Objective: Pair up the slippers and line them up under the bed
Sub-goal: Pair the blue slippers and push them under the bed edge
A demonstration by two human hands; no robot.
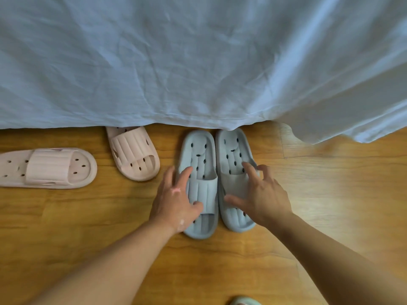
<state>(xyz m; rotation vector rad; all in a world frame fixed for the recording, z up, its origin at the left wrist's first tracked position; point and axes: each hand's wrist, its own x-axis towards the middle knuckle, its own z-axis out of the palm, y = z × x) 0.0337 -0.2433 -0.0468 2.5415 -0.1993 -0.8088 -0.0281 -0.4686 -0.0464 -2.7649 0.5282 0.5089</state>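
Blue-grey foam is what we have under both palms. Our left hand lies on the left blue slipper, fingers spread wide, the thumb resting on the ribbed strap and the other fingers reaching along the slipper's outer edge and footbed; it presses rather than grips, with nothing closed inside it. Our right hand lies the same way on the right blue slipper, fingers splayed, the thumb low across the strap and the index finger stretched up onto the perforated footbed. Neither hand is curled around anything.

We see the two blue slippers side by side, touching along their inner edges, heels pointing toward the bed and open toes toward us. Their heel ends sit just at the hem of the pale blue bed sheet, which hangs down to the wooden floor; the right one's heel is brushed by the cloth.

To the left, the pink pair is not together. One pink slipper stands near the blue pair, tilted, its heel tucked under the sheet's edge. The other pink slipper lies well apart from it, turned sideways, toe pointing right.

At the bottom edge of our view, a sliver of something pale green shows; we cannot tell what it is.
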